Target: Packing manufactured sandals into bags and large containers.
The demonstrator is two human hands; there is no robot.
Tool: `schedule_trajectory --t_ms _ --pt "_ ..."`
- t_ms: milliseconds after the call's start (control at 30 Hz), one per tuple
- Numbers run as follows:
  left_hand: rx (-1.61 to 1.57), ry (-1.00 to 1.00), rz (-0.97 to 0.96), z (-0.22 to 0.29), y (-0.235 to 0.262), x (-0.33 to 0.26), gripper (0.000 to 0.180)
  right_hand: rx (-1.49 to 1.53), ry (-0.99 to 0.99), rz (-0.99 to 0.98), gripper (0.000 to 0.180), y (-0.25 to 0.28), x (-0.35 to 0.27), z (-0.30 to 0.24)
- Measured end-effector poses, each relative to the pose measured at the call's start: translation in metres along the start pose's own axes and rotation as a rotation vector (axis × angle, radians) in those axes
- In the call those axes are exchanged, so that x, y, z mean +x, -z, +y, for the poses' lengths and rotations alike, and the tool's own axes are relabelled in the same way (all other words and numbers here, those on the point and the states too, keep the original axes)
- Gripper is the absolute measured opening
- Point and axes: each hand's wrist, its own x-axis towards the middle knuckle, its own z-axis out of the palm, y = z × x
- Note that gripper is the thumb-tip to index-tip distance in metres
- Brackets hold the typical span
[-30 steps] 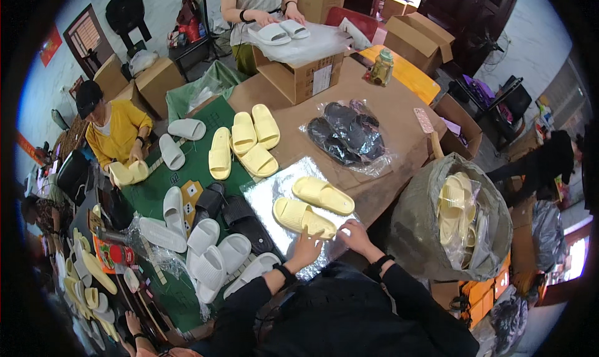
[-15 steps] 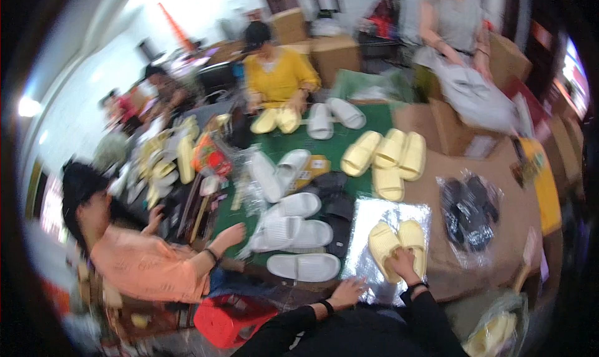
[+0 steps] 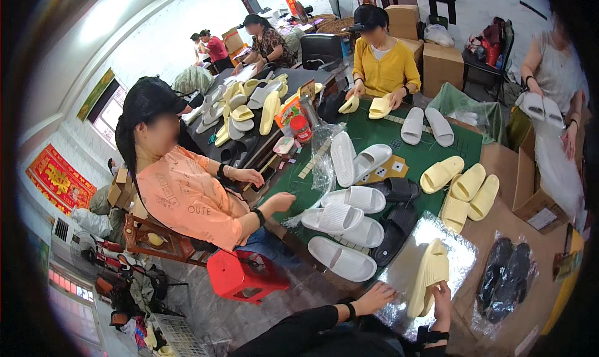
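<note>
A pair of pale yellow slide slippers (image 3: 429, 266) is tilted on edge over a shiny silver plastic sheet or bag (image 3: 399, 263). My right hand (image 3: 442, 304) grips the slippers near their lower end, fingers bent round the edge. Part of the second slipper is hidden behind the first. My left hand (image 3: 374, 298) lies with fingers stretched out at the sheet's near left edge, holding nothing that I can see. Just left of the sheet is a white slipper (image 3: 342, 258), with black slippers (image 3: 396, 229) beyond it.
Several yellow slippers (image 3: 477, 191) lie beyond the sheet, and black slippers in clear plastic (image 3: 504, 279) to its right. A co-worker in orange (image 3: 187, 195) sits at left by a red stool (image 3: 243, 276). A person in yellow (image 3: 384, 67) handles slippers across the green table (image 3: 299, 188).
My right hand has turned the yellow slippers from flat onto their edge. My left hand stays by the silver sheet. The view has swung left, and the person across has lifted a slipper.
</note>
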Motion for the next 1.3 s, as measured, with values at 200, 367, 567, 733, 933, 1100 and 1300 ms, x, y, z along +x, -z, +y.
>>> schedule_trajectory --t_ms 200,367,567,733,933,1100,1300 --pt "-0.149 -0.095 0.106 -0.028 0.001 0.020 0.031 -0.084 -0.189 -0.414 0.046 0.000 -0.023 -0.010" --pt "-0.013 -0.071 0.119 -0.046 -0.010 0.028 0.020 -0.056 -0.263 -0.466 0.044 -0.008 -0.050 -0.010" --pt "-0.173 -0.023 0.206 -0.067 0.024 0.039 0.026 -0.042 -0.470 -0.444 0.044 0.009 -0.080 0.036" --pt "-0.278 -0.054 0.133 -0.074 0.038 0.052 0.029 0.043 -0.479 -0.390 0.041 -0.039 -0.108 0.011" --pt "-0.542 -0.161 -0.030 -0.072 0.049 0.071 0.030 -0.433 -0.273 -0.338 0.027 -0.025 -0.084 0.063" --pt "-0.335 -0.161 0.168 -0.061 0.056 0.066 0.037 -0.691 0.087 -0.043 0.016 -0.012 -0.079 0.078" --pt "-0.194 -0.196 0.152 -0.040 0.077 0.061 0.052 -0.739 0.181 0.356 0.029 -0.030 -0.070 0.072"
